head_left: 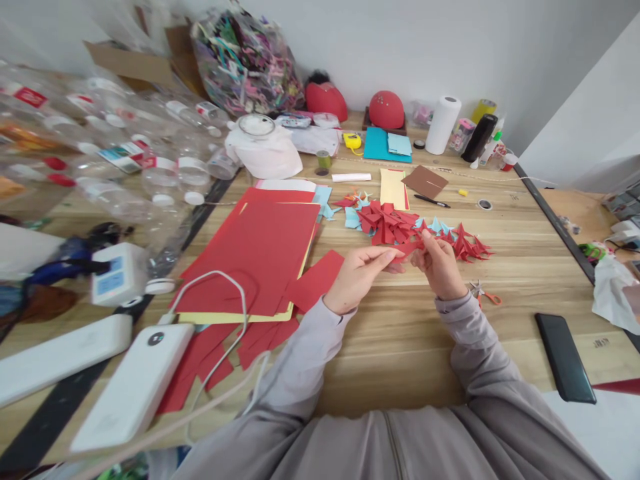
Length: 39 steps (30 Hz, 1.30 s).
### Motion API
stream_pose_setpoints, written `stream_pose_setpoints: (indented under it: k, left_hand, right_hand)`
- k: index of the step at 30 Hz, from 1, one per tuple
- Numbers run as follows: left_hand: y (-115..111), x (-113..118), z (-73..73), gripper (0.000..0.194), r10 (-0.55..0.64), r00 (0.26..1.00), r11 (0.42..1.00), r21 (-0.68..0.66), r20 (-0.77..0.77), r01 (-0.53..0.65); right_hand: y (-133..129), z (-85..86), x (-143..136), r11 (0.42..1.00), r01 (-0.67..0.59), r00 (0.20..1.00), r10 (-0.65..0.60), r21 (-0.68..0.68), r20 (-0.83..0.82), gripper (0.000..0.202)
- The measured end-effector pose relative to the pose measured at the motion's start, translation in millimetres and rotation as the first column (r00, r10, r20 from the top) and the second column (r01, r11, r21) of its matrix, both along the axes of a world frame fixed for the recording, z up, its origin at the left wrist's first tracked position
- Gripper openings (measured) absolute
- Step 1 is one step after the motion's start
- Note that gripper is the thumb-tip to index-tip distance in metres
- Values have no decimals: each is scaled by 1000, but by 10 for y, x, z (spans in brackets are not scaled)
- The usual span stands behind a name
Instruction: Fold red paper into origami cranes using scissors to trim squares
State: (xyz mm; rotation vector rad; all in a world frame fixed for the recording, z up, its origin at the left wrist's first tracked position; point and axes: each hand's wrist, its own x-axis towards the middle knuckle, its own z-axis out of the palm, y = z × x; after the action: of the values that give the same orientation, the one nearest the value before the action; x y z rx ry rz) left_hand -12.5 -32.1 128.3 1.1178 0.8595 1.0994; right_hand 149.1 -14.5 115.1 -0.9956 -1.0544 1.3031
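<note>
Between both hands is a small piece of red paper (409, 249), held above the wooden table (395, 347). My left hand (361, 272) pinches its left end between thumb and fingers. At the other end, my right hand (442, 265) grips it with closed fingers, which hide part of the paper. Just beyond the hands lies a pile of folded red paper pieces (386, 223), with more spiky red ones (470, 243) and some light blue ones to the right. Left of my left hand rests a stack of red paper sheets (265, 253), with a loose red piece (315, 280) beside it.
Scissors (484, 293) with orange handles and a black phone (565, 357) lie to the right. White power banks (133, 383) with a cable and many plastic bottles (160, 173) crowd the left. Tape, a pen (432, 201) and a white roll (443, 125) sit farther back.
</note>
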Motion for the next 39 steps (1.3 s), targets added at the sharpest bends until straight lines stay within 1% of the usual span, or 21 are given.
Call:
stream_pose_setpoints:
  k: [1,3,4,5,6,7,9,10,11,15,19,23,26,29,32,35,39]
  left_hand:
    - [14,-3,-15,29,24,999,1000,-2,29,-24]
    - [40,-12,-44,29,61,995,998,-2,83,-61]
    - [50,-14,-56,29,72,992,997,0,103,-72]
    - [56,-14,-64,29,78,990,997,3,116,-78]
    - [58,-12,-69,29,77,989,997,5,125,-79]
    - [56,-7,-69,29,72,989,997,4,126,-73]
    - [40,6,-55,30,51,992,999,-8,114,-51]
    - [29,12,-42,30,39,994,999,-14,103,-38]
    - [18,16,-27,30,26,996,1000,-16,90,-25]
    - [-12,12,25,29,-8,1000,1000,29,15,8]
    - [-8,-3,23,34,-2,998,998,70,-70,7]
    - [-2,-8,26,26,39,992,993,119,-119,-25]
    - [-4,-10,46,24,38,992,991,133,-118,-22]
    - [2,-9,45,21,41,994,990,138,-105,-27]
    - [17,-3,19,18,105,989,984,158,-105,-87]
    - [23,2,4,20,164,980,974,178,-115,-142]
    - [7,-1,20,23,164,976,970,204,-143,-133]
  right_hand:
    - [-2,4,-8,998,49,999,-49,26,-9,41]
    - [-26,23,-31,983,142,990,-139,117,-36,29]
    - [-46,37,-45,972,164,986,-159,171,-38,25]
    - [-70,53,-60,963,160,987,-159,219,-25,23]
    - [-94,68,-74,959,127,991,-133,252,6,26]
    - [-117,80,-86,961,61,995,-79,269,57,29]
    - [-144,89,-100,960,-77,984,30,270,173,26]
    - [-148,84,-102,957,-121,974,64,264,216,24]
    - [-146,74,-102,956,-139,968,76,259,239,22]
    - [-112,16,-87,965,-115,976,65,236,208,20]
    - [-103,-5,-79,965,-112,974,59,239,220,19]
    - [-111,12,-70,958,-112,963,39,264,266,19]
    - [-112,33,-64,951,-109,961,27,289,274,17]
    - [-117,56,-65,952,-109,972,43,285,231,14]
    - [-128,70,-70,958,-83,981,31,274,191,12]
    - [-131,62,-74,971,-36,989,1,237,147,10]
    - [-114,27,-71,982,-13,998,3,187,55,10]
